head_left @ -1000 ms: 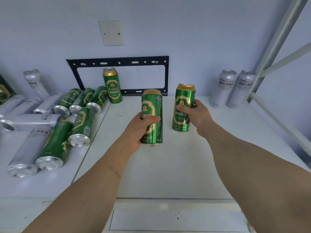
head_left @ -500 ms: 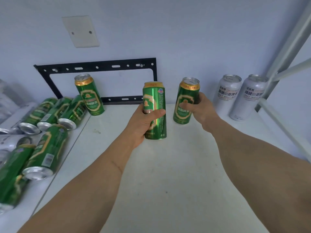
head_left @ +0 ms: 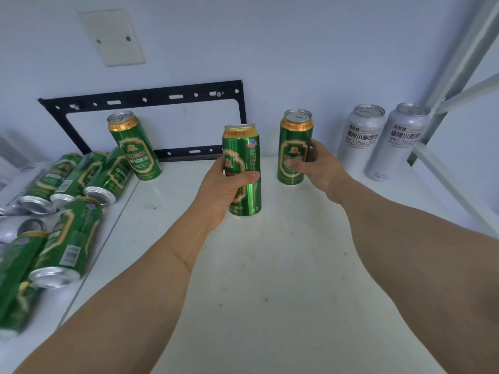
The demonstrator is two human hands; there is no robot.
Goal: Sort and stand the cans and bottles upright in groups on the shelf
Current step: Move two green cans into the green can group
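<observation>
Landmark: black wall bracket (head_left: 151, 98) at back of white shelf (head_left: 270, 265).

Handling, judged: green beer cans are thin-walled aluminium, smooth and glossy, so slippery and easy to dent if squeezed. Full or empty: cannot tell, so weight unknown. Best hold is mid-body, fingers wrapped round; tall and narrow, so tips easily if set down off-level.

Left hand (head_left: 224, 190): closed round mid-to-lower body of a green can (head_left: 241, 168), thumb across the front. Can upright, in front of bracket's right end; base at or just above shelf, contact not clear.

Right hand (head_left: 318, 166): curled round the side of a second green can (head_left: 294, 147), right of bracket; upright, base appears on shelf.

Third green can (head_left: 135, 145) stands free below bracket's lower bar, no hand on it. Two silver wheat-beer cans (head_left: 380, 139) stand upright well right of bracket. Left of bracket: heap of green and silver cans (head_left: 67, 211) lying on sides, unsorted.
</observation>
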